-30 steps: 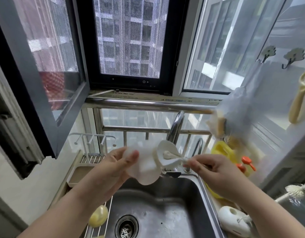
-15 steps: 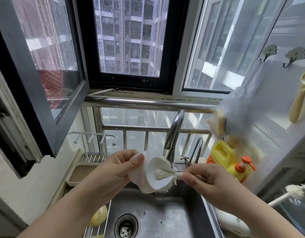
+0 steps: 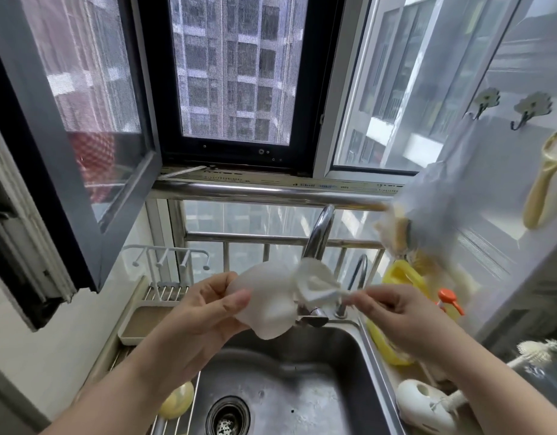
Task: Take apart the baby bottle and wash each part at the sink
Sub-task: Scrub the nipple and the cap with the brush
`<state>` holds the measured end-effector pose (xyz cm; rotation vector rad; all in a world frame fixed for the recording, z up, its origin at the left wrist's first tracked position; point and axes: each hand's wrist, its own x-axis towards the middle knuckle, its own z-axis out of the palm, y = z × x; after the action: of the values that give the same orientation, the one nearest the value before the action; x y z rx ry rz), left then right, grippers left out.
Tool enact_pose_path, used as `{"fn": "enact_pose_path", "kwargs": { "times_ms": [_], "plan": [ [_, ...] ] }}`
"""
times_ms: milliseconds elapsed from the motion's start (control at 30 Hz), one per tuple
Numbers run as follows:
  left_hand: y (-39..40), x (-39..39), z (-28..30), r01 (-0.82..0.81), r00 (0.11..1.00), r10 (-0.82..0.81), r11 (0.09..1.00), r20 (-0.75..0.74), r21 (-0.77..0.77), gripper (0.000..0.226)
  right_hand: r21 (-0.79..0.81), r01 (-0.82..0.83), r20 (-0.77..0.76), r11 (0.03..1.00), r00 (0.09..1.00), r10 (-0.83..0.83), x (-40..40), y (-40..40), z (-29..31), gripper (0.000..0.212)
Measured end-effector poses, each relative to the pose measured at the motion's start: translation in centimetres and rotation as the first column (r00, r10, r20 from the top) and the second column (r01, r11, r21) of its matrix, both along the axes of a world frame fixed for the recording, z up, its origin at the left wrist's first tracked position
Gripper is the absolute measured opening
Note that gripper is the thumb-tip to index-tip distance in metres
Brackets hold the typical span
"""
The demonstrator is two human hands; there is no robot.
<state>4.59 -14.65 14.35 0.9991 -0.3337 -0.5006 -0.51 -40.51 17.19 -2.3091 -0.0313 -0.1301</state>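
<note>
My left hand (image 3: 205, 309) grips a white, translucent baby-bottle part (image 3: 264, 302) above the steel sink (image 3: 302, 387), thumb across its near side. My right hand (image 3: 393, 312) pinches the thin handle of a small white brush (image 3: 315, 285), whose blurred head lies against the part's right side. Both are held just in front of the chrome tap (image 3: 318, 237). A yellowish bottle piece (image 3: 176, 401) lies on the wire rack at the sink's left edge. I see no water running.
The drain (image 3: 228, 417) sits at the sink's bottom. A yellow detergent bottle (image 3: 399, 277) with an orange cap, a white holder (image 3: 424, 406) and a long white bottle brush (image 3: 534, 348) stand right of the sink. A beige drying tray (image 3: 145, 318) is at the left.
Both hands have shifted slightly with the part, and the brush head has swept across the part's open side, now blurred with motion.
</note>
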Motion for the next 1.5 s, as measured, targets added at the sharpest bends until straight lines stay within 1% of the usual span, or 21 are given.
{"fn": "enact_pose_path", "kwargs": {
  "times_ms": [67, 133, 200, 267, 300, 367, 400, 500, 600, 667, 767, 833, 933, 967, 1100, 1167, 1267, 1333, 1367, 1433, 1500],
  "plan": [
    [-1.0, -0.1, 0.2, -0.026, 1.0, 0.026, 1.0, -0.013, 0.016, 0.064, 0.056, -0.032, 0.032, 0.998, 0.999, 0.031, 0.6, 1.1, 0.0, 0.044],
    [-1.4, -0.1, 0.3, -0.062, 0.997, 0.062, 0.998, -0.039, 0.009, 0.065, 0.071, -0.137, 0.042, 0.988, 0.99, 0.134, 0.6, 2.1, -0.3, 0.047],
    [-1.0, 0.0, 0.2, -0.103, 0.991, 0.101, 0.994, -0.086, -0.023, 0.07, 0.052, -0.125, 0.031, 0.991, 0.992, 0.124, 0.1, 1.8, -0.6, 0.043],
    [-0.4, -0.1, 0.1, -0.12, 0.987, 0.11, 0.989, -0.114, -0.087, 0.067, 0.036, -0.053, 0.012, 0.998, 0.999, 0.053, -0.4, 0.6, -1.0, 0.038],
    [-0.2, -0.2, 0.1, -0.125, 0.986, 0.107, 0.982, -0.124, -0.14, 0.063, 0.036, -0.048, 0.004, 0.998, 0.999, 0.048, -0.6, 0.5, -1.2, 0.039],
    [-0.3, -0.3, 0.3, -0.138, 0.981, 0.095, 0.954, -0.168, -0.268, 0.063, 0.045, -0.087, -0.029, 0.995, 0.996, 0.088, -0.9, 1.0, -1.8, 0.054],
    [-0.4, -0.2, 0.2, -0.125, 0.982, 0.07, 0.939, -0.178, -0.32, 0.064, 0.05, -0.098, -0.042, 0.994, 0.994, 0.1, -0.8, 1.4, -2.1, 0.058],
    [-0.4, 0.1, 0.1, 0.053, 0.994, -0.086, 0.925, -0.072, -0.377, 0.065, 0.125, -0.07, -0.043, 0.99, 0.996, 0.076, -0.6, 2.0, -2.0, 0.043],
    [0.3, 0.5, -0.3, 0.138, 0.99, -0.138, 0.946, 0.023, -0.292, 0.06, 0.193, -0.059, -0.059, 0.979, 0.996, 0.072, -0.6, 1.8, -1.4, 0.037],
    [0.8, 0.6, -0.3, 0.163, 0.987, -0.159, 0.956, 0.036, -0.244, 0.058, 0.207, -0.061, -0.071, 0.976, 0.994, 0.078, -0.8, 1.8, -1.2, 0.033],
    [1.4, 0.9, 0.2, 0.169, 0.985, -0.172, 0.971, 0.001, -0.167, 0.062, 0.19, -0.048, -0.075, 0.981, 0.995, 0.063, -0.7, 1.6, -1.2, 0.031],
    [1.2, 0.7, 1.3, 0.155, 0.987, -0.158, 0.986, -0.04, -0.066, 0.06, 0.169, -0.047, -0.075, 0.984, 0.995, 0.06, -0.6, 1.3, -1.3, 0.029],
    [1.0, 0.6, 1.9, 0.055, 0.988, -0.049, 0.998, -0.149, 0.037, 0.054, 0.109, -0.083, -0.081, 0.991, 0.992, 0.092, -0.7, 1.0, -1.6, 0.032],
    [1.1, 0.7, 1.8, 0.049, 0.988, -0.042, 0.998, -0.151, 0.042, 0.052, 0.089, -0.084, -0.085, 0.992, 0.992, 0.092, -0.7, 0.9, -1.6, 0.035],
    [1.7, 1.0, 1.8, 0.144, 0.989, -0.142, 0.988, -0.045, 0.051, 0.058, 0.085, -0.012, -0.028, 0.996, 1.0, 0.014, -0.5, 0.4, -1.4, 0.039],
    [1.4, 1.2, 1.7, 0.135, 0.99, -0.132, 0.989, -0.05, 0.065, 0.06, 0.057, -0.017, -0.01, 0.998, 1.0, 0.018, -0.1, 0.4, -1.2, 0.04],
    [0.4, 0.9, 2.0, 0.153, 0.987, -0.147, 0.984, -0.062, 0.087, 0.06, 0.073, -0.096, 0.018, 0.993, 0.995, 0.095, 0.3, 1.0, -0.9, 0.045],
    [0.1, 0.8, 1.9, 0.127, 0.99, -0.122, 0.989, -0.072, 0.069, 0.053, 0.056, -0.161, 0.022, 0.985, 0.987, 0.16, 0.0, 1.3, -0.7, 0.053],
    [0.1, 0.8, 1.8, 0.11, 0.992, -0.106, 0.992, -0.069, 0.06, 0.049, 0.028, -0.197, 0.01, 0.98, 0.98, 0.197, -0.2, 1.2, -0.6, 0.053],
    [0.2, 0.6, 1.5, 0.092, 0.995, -0.09, 0.994, -0.049, 0.053, 0.043, -0.042, -0.187, -0.003, 0.981, 0.982, 0.188, -0.5, 0.8, -0.2, 0.035],
    [0.3, 0.6, 1.2, 0.083, 0.996, -0.082, 0.996, -0.035, 0.035, 0.041, -0.033, -0.054, 0.067, 0.998, 0.996, 0.056, 0.2, 0.3, 0.1, 0.02]
  ]
}}
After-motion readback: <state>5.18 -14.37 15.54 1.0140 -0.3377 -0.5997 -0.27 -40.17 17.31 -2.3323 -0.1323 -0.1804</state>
